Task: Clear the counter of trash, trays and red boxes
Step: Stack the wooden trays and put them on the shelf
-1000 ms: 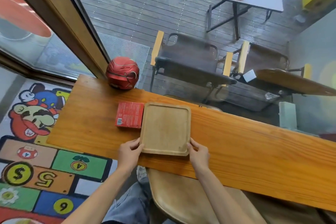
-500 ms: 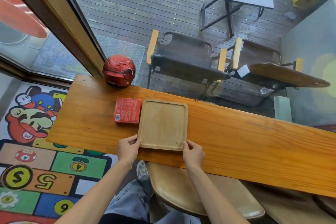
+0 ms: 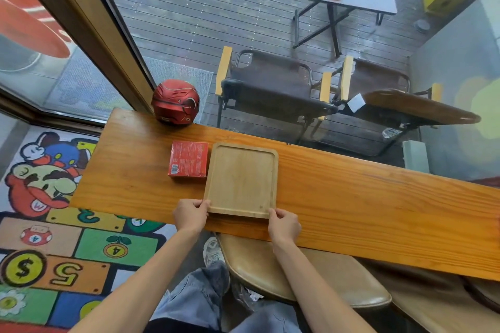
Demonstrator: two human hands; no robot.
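A long wooden counter (image 3: 351,205) is running across the view, its orange-brown varnished top showing lengthwise grain and a straight near edge. On it, towards the left end, a wooden tray (image 3: 242,180) is lying flat: a pale, matte rectangle with rounded corners and a low raised rim. Its near edge is sitting just inside the counter's near edge, and a thin shadow is showing beneath that edge.

Both hands are gripping the tray at its near corners. The left hand (image 3: 190,215) is curling its fingers around the near left corner, thumb on the rim. The right hand (image 3: 284,224) is pinching the near right corner the same way, thumb on top and fingers tucked under the edge. Bare forearms are reaching up from the bottom of the view.

A red box (image 3: 188,159) is lying flat on the counter just beside the tray's left side, touching it or very nearly so; which one cannot be told. It is a squarish carton with a glossy wrap, small print and a white barcode patch on its near left corner. It is sitting beyond the left hand, apart from it.

A red helmet (image 3: 176,101), rounded and matte with pale line markings, is resting at the counter's far edge, behind the box.

Below the counter, a tan cushioned stool seat (image 3: 311,278) with a smooth, slightly shiny surface is standing under the right forearm. A colourful cartoon rug (image 3: 48,238) is covering the floor at left.
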